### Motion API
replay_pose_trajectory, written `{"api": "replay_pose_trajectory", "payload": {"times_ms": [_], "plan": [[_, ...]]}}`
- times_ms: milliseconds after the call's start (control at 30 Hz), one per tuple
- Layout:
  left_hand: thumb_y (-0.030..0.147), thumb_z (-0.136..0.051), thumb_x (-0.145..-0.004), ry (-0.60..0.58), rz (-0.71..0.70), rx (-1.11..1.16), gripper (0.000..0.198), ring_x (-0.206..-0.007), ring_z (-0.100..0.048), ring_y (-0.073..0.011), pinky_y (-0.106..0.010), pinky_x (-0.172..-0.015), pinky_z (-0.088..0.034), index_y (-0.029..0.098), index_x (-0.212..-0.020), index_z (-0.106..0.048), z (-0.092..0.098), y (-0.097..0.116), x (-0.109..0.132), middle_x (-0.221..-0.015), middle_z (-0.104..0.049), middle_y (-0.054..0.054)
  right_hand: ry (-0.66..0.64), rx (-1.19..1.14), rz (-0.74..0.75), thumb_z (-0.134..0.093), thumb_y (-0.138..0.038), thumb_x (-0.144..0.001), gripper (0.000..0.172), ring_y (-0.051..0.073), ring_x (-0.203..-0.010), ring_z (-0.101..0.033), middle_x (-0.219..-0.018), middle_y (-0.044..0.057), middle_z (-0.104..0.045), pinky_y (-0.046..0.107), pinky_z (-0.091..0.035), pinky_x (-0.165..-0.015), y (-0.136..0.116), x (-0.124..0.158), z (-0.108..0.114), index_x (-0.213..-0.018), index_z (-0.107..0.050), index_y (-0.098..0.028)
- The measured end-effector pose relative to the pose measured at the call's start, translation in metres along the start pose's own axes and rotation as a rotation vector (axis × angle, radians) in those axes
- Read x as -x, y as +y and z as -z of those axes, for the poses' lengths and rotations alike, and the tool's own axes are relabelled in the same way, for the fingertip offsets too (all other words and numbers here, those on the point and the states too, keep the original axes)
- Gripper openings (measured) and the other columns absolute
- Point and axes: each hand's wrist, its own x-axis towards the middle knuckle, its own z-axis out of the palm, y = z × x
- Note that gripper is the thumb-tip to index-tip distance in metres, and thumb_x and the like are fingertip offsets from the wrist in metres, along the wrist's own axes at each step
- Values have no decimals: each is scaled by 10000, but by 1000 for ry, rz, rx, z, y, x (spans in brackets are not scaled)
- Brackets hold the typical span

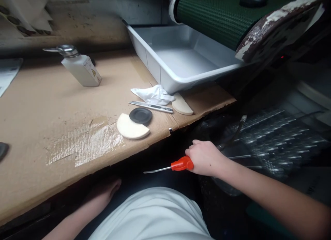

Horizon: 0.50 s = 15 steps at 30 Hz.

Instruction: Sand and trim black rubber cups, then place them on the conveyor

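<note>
In my right hand (203, 157) is a red air blow gun (182, 163), its thin metal nozzle pointing left, in front of the table edge. My fingers are wrapped around its handle. Low on the left, my left hand (111, 190) is in shadow beside the table edge; its fingers are mostly hidden. On the cardboard-covered table (77, 109), a black rubber disc (141, 116) leans on a cream half-round pad (130, 128). Behind them lie a slim utility knife (152, 106), a crumpled white cloth (152, 94) and a second half-round pad (181, 105).
A large grey tray (155, 61) stands under the end of a green conveyor belt (207, 12), which carries a black round part (253, 0). A white pump bottle (81, 69) is at the back left. Clear ridged plastic (279, 140) lies at the right, below table height.
</note>
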Motion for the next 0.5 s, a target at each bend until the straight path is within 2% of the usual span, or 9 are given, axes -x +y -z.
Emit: {"api": "replay_pose_trajectory", "payload": {"times_ms": [67, 233, 367, 500], "plan": [[312, -584, -784, -13, 58, 44, 147, -869, -587, -184, -406, -840, -447, 184, -835, -636, 5, 2, -6, -904, -643, -24, -28, -24, 9, -517, -398, -720, 219, 176, -684, -527, -657, 16, -616, 235, -302, -497, 2, 1, -3, -628, -568, -205], [372, -497, -837, 42, 202, 289, 295, -818, -597, -186, -381, -716, -498, 142, -1007, -569, 10, 17, -23, -958, -612, -46, -20, -34, 6, -483, -365, -758, 196, 174, -742, -539, -743, 27, -629, 241, -355, -571, 2, 12, -9, -731, -593, -205], [347, -490, -847, 94, 224, 501, 324, -880, -592, -193, -391, -726, -508, 153, -1104, -526, 1, 34, -31, -1065, -587, -76, 21, -13, 6, -495, -342, -751, 192, 195, -777, -538, -738, 45, -634, 255, -376, -596, 1, 27, -17, -716, -606, -190], [330, -506, -840, 96, 268, 514, 327, -897, -587, -200, -398, -735, -506, 157, -1116, -522, -15, 49, -32, -1092, -576, -78, 77, -6, 4, -496, -349, -751, 223, 220, -832, -525, -745, 71, -643, 267, -390, -607, 4, 46, -29, -697, -621, -172]]}}
